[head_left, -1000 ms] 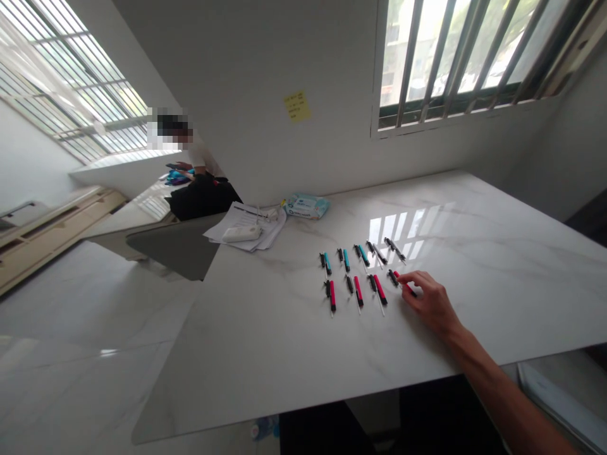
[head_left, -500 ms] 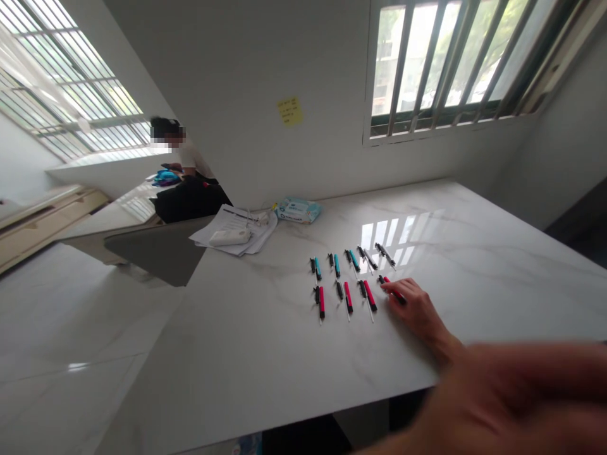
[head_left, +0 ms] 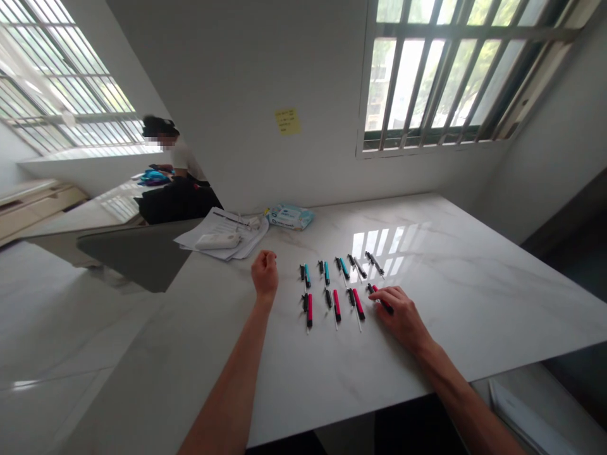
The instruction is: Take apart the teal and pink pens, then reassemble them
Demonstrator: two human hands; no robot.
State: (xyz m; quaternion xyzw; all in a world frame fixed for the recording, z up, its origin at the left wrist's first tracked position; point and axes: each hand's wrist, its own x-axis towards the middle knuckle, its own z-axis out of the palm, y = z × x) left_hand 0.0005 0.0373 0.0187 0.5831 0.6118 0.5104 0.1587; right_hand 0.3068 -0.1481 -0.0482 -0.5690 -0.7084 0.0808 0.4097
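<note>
My right hand [head_left: 397,311] rests on the table at the right end of the front row, its fingers bent over a red pen barrel [head_left: 389,308] that they partly hide. Beside this barrel lies a black pen part with a clip [head_left: 370,288]. My left hand [head_left: 264,275] is a fist left of the rows, with nothing visible in it. Between the hands lie pens taken apart: red barrels [head_left: 337,304] in front, teal barrels [head_left: 326,272] and grey-black ones [head_left: 376,263] behind, with black clip pieces [head_left: 329,298] and thin white refills [head_left: 357,319] alongside.
Papers [head_left: 213,227] with a white box-like device [head_left: 218,241] lie at the table's back left, beside a blue wipes packet [head_left: 290,216]. A yellow note [head_left: 287,121] sticks to the wall. Another person [head_left: 183,161] sits at a farther table.
A blurred hand close to the camera at lower right is gone. My left hand now rests as a fist on the table. The right hand stays at the same red pen; the view has shifted slightly.
</note>
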